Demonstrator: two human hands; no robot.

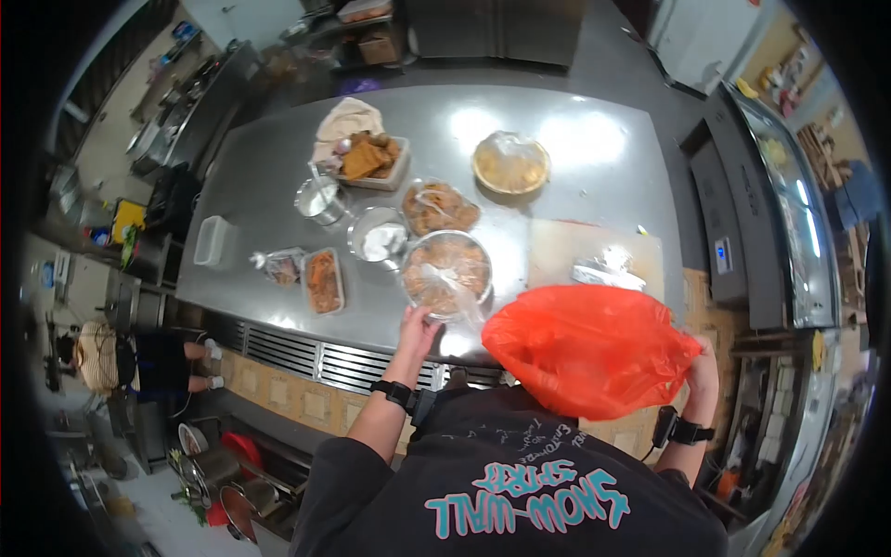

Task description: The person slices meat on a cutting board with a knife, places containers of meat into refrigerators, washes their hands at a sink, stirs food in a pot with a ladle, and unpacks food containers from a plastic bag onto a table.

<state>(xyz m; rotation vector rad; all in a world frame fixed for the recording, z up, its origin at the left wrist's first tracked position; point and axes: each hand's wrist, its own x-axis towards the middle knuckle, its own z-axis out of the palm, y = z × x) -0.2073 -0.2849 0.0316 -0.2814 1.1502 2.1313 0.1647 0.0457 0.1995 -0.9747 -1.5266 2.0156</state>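
A puffed-out red plastic bag hangs from my right hand, whose fingers are closed on its right edge. My left hand is at the lower left rim of a round bowl of food covered with clear plastic; whether its fingers grip the rim or the plastic is too small to tell. Just beyond that bowl lies a clear bag of brownish food. To its left stands a metal bowl of white powder. A foil-like packet rests on a pale board behind the red bag.
The steel table also bears a heaped food container, a small metal pot, a covered yellow bowl, an orange food tub and an empty tub. Another person is at the far left.
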